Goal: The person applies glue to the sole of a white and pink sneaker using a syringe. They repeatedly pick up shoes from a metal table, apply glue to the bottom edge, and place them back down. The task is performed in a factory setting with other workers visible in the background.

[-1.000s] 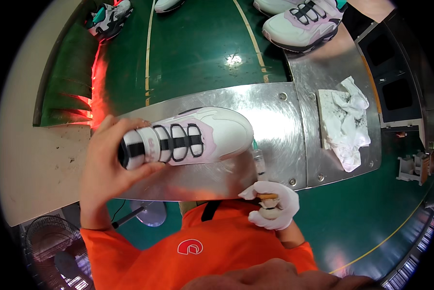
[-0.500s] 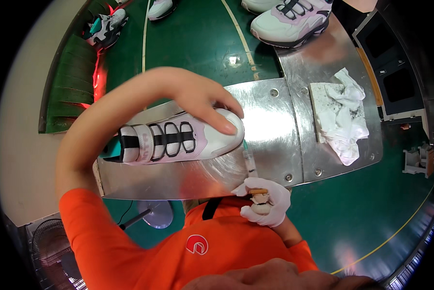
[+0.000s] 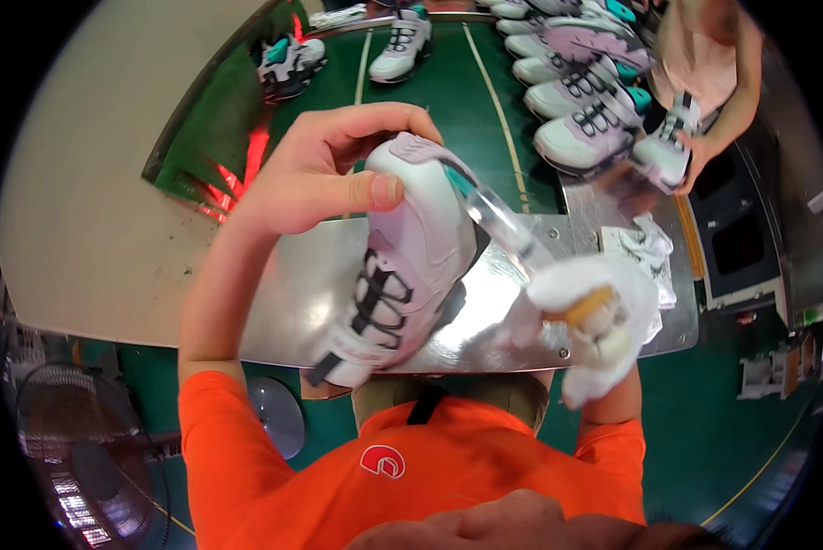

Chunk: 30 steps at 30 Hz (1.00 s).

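Observation:
A white and pale-pink sneaker (image 3: 425,229) with black laces stands tilted over the metal ledge, its toe raised and its heel toward me. My bare left hand (image 3: 334,174) grips it at the toe, thumb on the upper. In my white-gloved right hand (image 3: 604,316), blurred by motion, is a clear syringe (image 3: 503,225). The syringe's teal tip lies at the sole edge near the toe; whether it touches I cannot tell. A yellowish-brown piece (image 3: 584,307) also shows within the gloved fingers.
The metal ledge (image 3: 292,284) borders a green conveyor belt (image 3: 448,92). Several similar sneakers (image 3: 581,137) stand at the far right, where another person's hand (image 3: 700,156) holds one. A white cloth (image 3: 654,243) lies on the right of the ledge. A fan (image 3: 91,449) stands at lower left.
The sneaker has gone from lying flat to tilted with its toe up, still in my left hand. The syringe has risen with my right hand. The view now takes in more sneakers and another person.

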Available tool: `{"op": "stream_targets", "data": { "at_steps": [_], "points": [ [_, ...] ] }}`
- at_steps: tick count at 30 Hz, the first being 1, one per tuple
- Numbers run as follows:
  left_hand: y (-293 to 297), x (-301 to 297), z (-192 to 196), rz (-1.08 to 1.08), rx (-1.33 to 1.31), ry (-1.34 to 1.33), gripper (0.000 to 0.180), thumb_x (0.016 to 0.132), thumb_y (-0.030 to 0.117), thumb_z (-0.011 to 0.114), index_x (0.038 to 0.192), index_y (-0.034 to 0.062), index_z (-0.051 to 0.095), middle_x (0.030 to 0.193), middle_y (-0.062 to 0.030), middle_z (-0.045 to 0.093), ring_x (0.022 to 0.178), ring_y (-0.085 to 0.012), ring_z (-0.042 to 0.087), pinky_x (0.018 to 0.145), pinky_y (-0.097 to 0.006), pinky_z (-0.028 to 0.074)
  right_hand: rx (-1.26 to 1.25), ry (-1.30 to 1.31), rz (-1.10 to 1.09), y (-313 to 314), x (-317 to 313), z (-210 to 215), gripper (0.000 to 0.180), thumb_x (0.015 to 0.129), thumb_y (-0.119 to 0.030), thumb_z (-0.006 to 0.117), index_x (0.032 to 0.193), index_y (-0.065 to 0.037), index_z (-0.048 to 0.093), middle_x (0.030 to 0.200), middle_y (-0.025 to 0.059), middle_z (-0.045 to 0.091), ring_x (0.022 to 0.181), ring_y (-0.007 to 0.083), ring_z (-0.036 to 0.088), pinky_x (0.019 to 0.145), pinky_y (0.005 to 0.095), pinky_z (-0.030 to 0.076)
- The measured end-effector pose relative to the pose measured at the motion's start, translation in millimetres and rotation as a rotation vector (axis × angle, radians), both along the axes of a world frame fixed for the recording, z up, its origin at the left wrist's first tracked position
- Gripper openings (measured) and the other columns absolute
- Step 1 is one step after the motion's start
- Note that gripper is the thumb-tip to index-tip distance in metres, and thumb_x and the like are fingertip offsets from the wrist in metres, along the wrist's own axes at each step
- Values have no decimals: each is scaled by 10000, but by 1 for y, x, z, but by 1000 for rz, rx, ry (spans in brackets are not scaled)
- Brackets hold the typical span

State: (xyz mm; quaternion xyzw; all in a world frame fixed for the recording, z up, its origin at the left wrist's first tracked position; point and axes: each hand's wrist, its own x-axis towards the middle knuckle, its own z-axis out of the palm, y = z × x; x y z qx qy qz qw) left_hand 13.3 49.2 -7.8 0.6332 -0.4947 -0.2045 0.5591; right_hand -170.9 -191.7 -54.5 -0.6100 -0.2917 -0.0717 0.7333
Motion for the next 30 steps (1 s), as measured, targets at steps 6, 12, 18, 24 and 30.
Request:
{"op": "stream_targets", "data": {
  "at_steps": [6,12,18,24,30],
  "points": [
    [55,19,-44,321,-229,118,636,888,446,696,1288,-26,552,1143,-59,624,1079,-152,579,947,-297,455,12,32,70,40,49,-3,613,637,-8,817,1199,95,594,889,115,659,841,209,670,779,355,562],
    [78,37,-87,385,-414,319,612,924,388,680,1347,-29,532,1175,-68,649,1077,-143,595,945,-292,464,32,147,79,55,76,-31,603,654,-14,770,1209,112,572,867,139,654,807,234,668,780,399,574],
    [77,49,-100,406,-442,414,581,938,377,666,1348,-14,538,1182,-59,646,1090,-144,589,978,-304,442,181,106,89,55,83,-49,548,700,-80,740,1176,127,563,822,183,649,764,296,672,753,414,574],
    [38,50,-76,320,-393,353,466,954,319,648,1281,-8,589,1145,-52,656,1039,-126,608,926,-286,474,232,-58,-242,36,94,-31,508,864,-223,690,1224,72,486,981,208,633,852,300,661,803,406,546],
    [-49,11,-38,143,-133,-71,636,960,305,612,1453,-4,354,1375,-155,541,1224,-219,544,1036,-327,423,-172,-155,-804,41,99,21,509,826,-42,749,1264,-4,492,1150,123,613,1070,198,602,973,340,473]
  ]
}}
